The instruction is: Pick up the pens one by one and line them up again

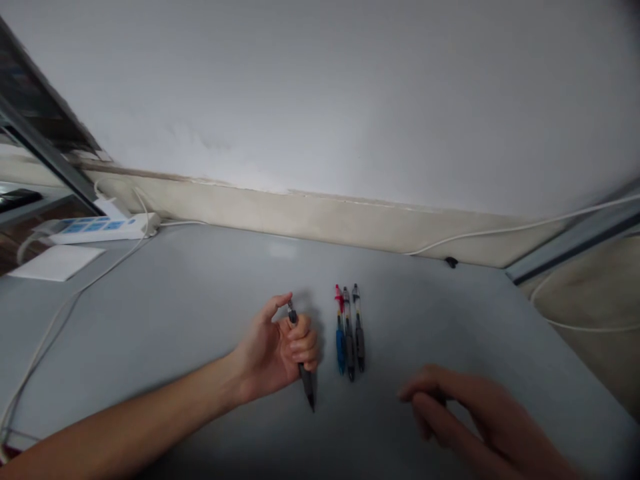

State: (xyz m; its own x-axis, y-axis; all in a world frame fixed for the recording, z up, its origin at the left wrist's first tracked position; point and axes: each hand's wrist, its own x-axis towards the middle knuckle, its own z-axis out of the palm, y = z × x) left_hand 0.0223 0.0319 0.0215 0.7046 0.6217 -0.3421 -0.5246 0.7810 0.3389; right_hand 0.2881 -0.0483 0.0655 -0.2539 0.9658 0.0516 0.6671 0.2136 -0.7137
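My left hand [280,350] is closed around a dark pen [306,381], whose tip points down toward me and whose clicker end sticks up by my thumb. Just to its right, three pens [350,333] lie side by side on the grey table [200,300]: one with a blue grip and red top, and two dark ones. My right hand [470,413] hovers low at the near right, blurred, with its fingers loosely extended leftward and nothing visible in it.
A white power strip [100,228] with blue switches sits at the far left by the wall, its cables trailing along the table's left side. A white sheet [57,262] lies near it. Another white cable [500,230] runs along the back right. The table edge drops off at right.
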